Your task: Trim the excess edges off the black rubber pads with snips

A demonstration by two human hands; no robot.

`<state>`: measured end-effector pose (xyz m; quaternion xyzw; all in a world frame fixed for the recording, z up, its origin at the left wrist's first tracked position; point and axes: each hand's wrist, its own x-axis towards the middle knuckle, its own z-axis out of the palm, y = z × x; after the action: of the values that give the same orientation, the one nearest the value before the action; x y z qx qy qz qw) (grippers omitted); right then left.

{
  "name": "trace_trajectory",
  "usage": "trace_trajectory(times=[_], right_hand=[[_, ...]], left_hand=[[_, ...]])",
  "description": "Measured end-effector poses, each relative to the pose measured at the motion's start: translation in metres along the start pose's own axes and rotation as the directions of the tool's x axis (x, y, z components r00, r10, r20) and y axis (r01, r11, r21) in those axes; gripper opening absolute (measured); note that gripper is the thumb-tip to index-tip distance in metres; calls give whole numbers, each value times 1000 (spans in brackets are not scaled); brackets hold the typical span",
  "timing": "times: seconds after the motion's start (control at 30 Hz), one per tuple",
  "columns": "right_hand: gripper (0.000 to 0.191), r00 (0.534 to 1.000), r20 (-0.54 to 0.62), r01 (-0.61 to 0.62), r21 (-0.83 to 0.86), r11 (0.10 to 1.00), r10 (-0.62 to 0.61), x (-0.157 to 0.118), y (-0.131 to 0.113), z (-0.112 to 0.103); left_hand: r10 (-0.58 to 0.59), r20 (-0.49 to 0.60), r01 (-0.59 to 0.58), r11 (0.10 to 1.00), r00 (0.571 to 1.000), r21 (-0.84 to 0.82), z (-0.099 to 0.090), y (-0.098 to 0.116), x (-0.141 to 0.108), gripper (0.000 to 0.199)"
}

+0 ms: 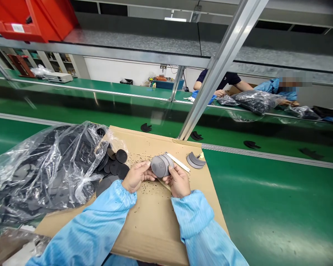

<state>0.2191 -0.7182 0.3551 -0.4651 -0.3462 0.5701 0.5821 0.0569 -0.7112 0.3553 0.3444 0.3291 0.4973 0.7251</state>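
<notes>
Several round grey discs (pixel 158 167), fanned over one another, are between my two hands above a cardboard sheet (pixel 152 229). My left hand (pixel 135 176) pinches their left edge. My right hand (pixel 180 181) grips the right side, its thumb on the face of the stack. A small square mark shows on the front disc. Just behind the discs lies a slim white strip (pixel 180 163). Below my fingers a thin tan stick-like piece (pixel 164 184) is partly hidden. Loose black discs (pixel 115 167) spill beside my left hand.
A clear plastic bag (pixel 58 166) full of dark discs covers the left side. Curved grey pieces (pixel 195 160) lie at the cardboard's right corner, with dark crumbs scattered about. Beyond stand a metal post (pixel 211 81), a red bin (pixel 36 22) overhead and co-workers handling bags (pixel 256 100).
</notes>
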Motion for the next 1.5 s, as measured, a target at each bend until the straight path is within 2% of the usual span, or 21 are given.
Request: trace_trajectory(times=[0.13, 0.37, 0.5, 0.77, 0.93, 1.0, 1.1, 1.2, 1.27, 1.37, 1.43, 1.5], right_hand=[[54, 1000, -20, 21, -9, 1000, -21, 0, 0, 0], [46, 982, 22, 189, -128, 974, -188, -1, 4, -3], [43, 976, 39, 219, -139, 966, -215, 1, 6, -4], [38, 965, 47, 261, -174, 950, -256, 0, 5, -4], [36, 961, 67, 275, -223, 935, -267, 1, 7, -6], [35, 948, 84, 317, -258, 913, -306, 0, 8, -7], [27, 885, 168, 465, -369, 805, -434, -3, 8, -8], [15, 748, 256, 641, -513, 570, -612, -6, 5, -8], [20, 645, 318, 720, -556, 414, -695, -7, 5, -8], [30, 541, 432, 802, -524, 286, -722, -5, 6, -9], [30, 525, 462, 819, -502, 278, -715, -4, 7, -9], [31, 569, 438, 789, -531, 311, -696, -3, 8, -9]], left_hand=[[-27, 3, 27, 997, 1000, 71, -1, -1, 0, 50], [3, -75, 5, 994, 997, 111, -3, -6, 5, 53], [28, -121, -14, 994, 992, 112, -6, -8, 6, 52], [113, -112, -97, 986, 987, 138, -8, -8, 8, 46], [139, -149, -108, 975, 979, 196, -5, -8, 7, 42], [145, -150, -110, 970, 978, 218, -5, -8, 6, 40], [134, -138, -103, 972, 981, 212, -4, -8, 6, 44], [100, -84, -91, 991, 991, 101, -1, -8, 4, 51], [44, -29, -45, 999, 999, -29, 2, -7, 1, 57], [-28, 2, 28, 992, 1000, -123, 5, -6, -4, 60], [-8, -23, 6, 995, 1000, -99, 6, -5, -5, 60], [74, -71, -78, 995, 995, -59, 5, -5, -2, 65]])
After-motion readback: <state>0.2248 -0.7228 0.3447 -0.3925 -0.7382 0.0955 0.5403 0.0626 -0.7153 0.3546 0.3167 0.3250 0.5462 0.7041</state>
